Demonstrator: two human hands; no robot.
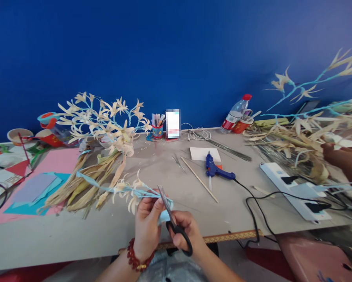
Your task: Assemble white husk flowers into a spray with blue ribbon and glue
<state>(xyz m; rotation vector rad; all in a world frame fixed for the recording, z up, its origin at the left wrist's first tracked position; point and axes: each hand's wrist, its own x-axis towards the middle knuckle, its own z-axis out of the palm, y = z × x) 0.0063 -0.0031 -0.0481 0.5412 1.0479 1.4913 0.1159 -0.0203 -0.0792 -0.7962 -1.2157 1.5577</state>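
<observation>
My left hand [146,225], with a red bead bracelet at the wrist, is closed in a pinch around the light-blue wrapped stems of a small husk flower branch [143,193]. Its pale petals point away to the left. A piece of light-blue material [164,216] hangs below the fingers; part of it lies behind the blades. In my right hand [189,231] are black-handled scissors [180,234], thumb and fingers at the loops. The blades point up and cross in front of the left fingertips and stem end. Whether the blades touch the stem, I cannot tell.
Behind my left hand stand husk flowers [120,113] and dried husks [96,180]. A blue glue gun [213,168], wooden stick [199,179] and power strip [293,192] with cords lie to the right. Another person's hand [338,160] is at the far right, near blue-stemmed branches [311,84].
</observation>
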